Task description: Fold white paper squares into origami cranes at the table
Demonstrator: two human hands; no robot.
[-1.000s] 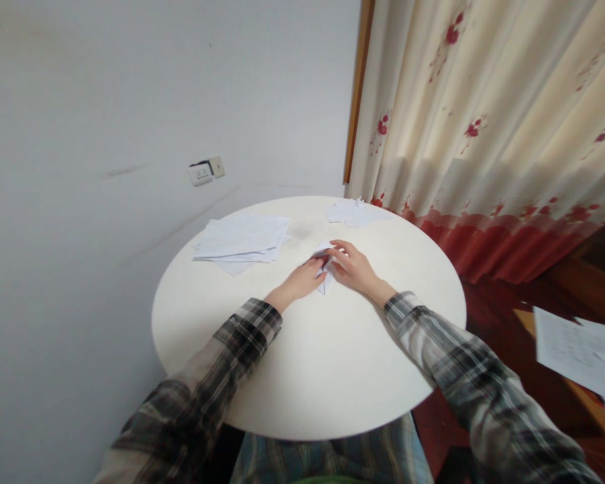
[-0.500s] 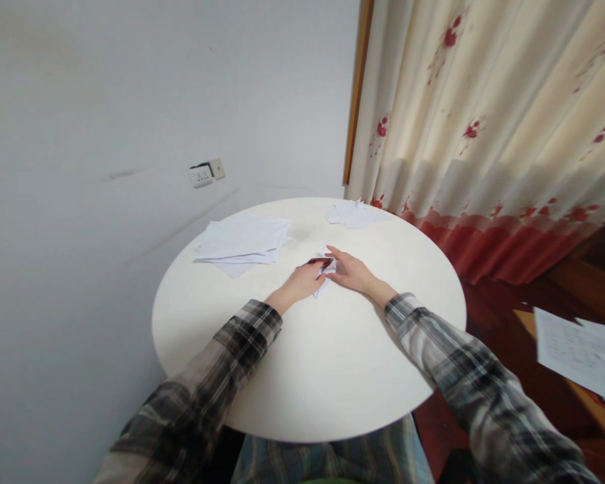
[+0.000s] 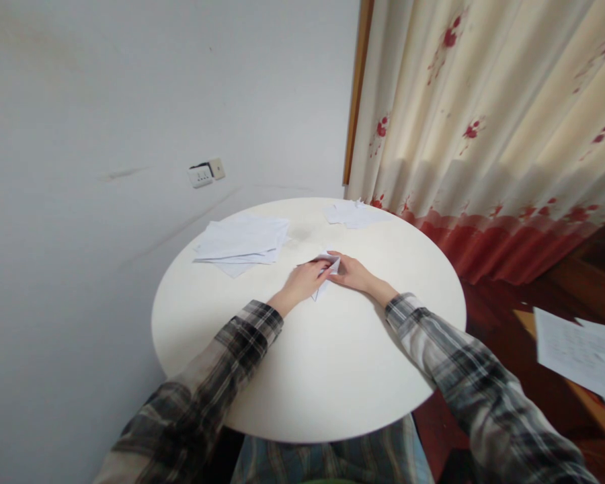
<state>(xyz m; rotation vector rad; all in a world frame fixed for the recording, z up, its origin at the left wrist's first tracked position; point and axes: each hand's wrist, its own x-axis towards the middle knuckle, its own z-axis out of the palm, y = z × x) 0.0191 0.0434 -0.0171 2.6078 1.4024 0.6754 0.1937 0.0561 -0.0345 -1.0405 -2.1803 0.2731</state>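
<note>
A small folded piece of white paper [image 3: 327,272] lies on the round white table [image 3: 307,363], a little beyond its middle. My left hand [image 3: 305,281] rests on the paper's left side with its fingers pressed together on it. From the right, my right hand [image 3: 351,273] pinches the same paper with its fingertips meeting those of the left hand. Most of the paper is hidden under the two hands. Both arms wear plaid sleeves.
A loose stack of white sheets [image 3: 242,243] lies at the table's far left. A small heap of folded paper pieces [image 3: 350,214] sits at the far edge. A floral curtain [image 3: 484,134] hangs to the right. Printed sheets [image 3: 579,353] lie on a wooden surface at right.
My right hand has drawn in closer to the left one and flattened lower on the paper. The paper has been folded smaller under the fingers. The stacks have not moved.
</note>
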